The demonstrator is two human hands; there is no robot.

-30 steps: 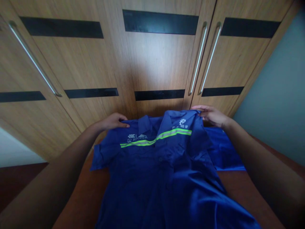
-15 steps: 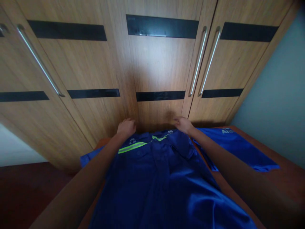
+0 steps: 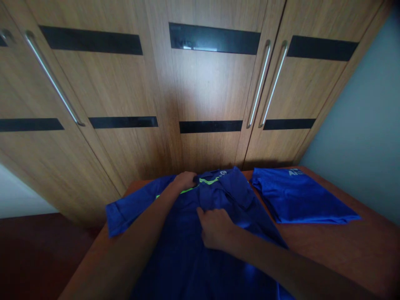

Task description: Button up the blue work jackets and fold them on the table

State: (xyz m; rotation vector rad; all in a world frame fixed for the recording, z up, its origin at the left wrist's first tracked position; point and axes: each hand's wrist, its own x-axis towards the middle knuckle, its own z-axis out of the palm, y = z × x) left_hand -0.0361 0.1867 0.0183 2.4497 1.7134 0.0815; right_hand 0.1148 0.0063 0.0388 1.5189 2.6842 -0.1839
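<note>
A navy blue work shirt (image 3: 184, 250) with a yellow-green reflective stripe lies front up before me, its left-side sleeve (image 3: 131, 204) spread out. Near the collar, my left hand (image 3: 185, 180) is closed on the cloth by the stripe; its fingertips are partly hidden. My right hand (image 3: 217, 229) rests lower, on the front placket, with curled fingers pinching the fabric and one digit pointing up toward the collar. Small white printing shows at the shirt's upper right.
A folded bright blue garment (image 3: 300, 200) with white lettering lies to the right on the reddish-brown surface (image 3: 337, 250). Behind stands a wooden wardrobe (image 3: 209, 91) with black strips and long metal handles (image 3: 259, 83). A pale wall (image 3: 359, 125) borders the right side.
Both hands have come away from the shirt's far corners. The left moved right to the collar area; the right moved left and nearer me onto the placket. The sleeve now shows more.
</note>
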